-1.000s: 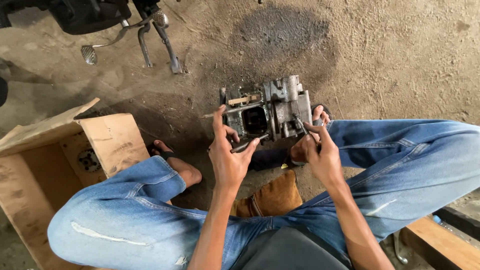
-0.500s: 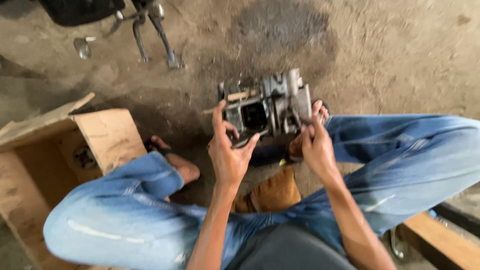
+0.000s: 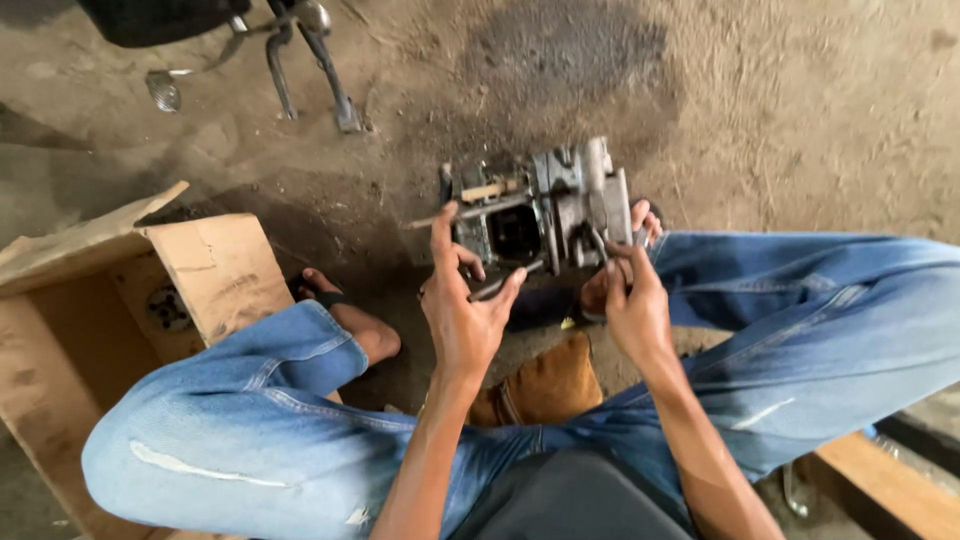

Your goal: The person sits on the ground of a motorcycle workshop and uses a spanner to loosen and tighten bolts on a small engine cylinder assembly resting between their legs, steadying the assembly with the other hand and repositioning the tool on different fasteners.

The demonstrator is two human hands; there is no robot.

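A grey metal engine block [image 3: 560, 205] with studs sticking out stands on the dirt floor between my feet. My left hand [image 3: 462, 305] grips its near left side, index finger raised along a stud, thumb by a thin rod at the lower edge. My right hand [image 3: 632, 300] pinches a small part at the block's right side; what the fingertips hold is too small to tell. I sit with both knees bent, in blue jeans.
An open cardboard box [image 3: 110, 320] lies at the left beside my left knee. A motorcycle stand and foot peg [image 3: 300, 60] reach in at the top left. A brown leather piece [image 3: 545, 385] lies under my legs. A wooden plank [image 3: 880, 490] sits at the lower right.
The view has shifted slightly. My hands stay on the engine block, with the left fingers adjusting a little along its near edge.
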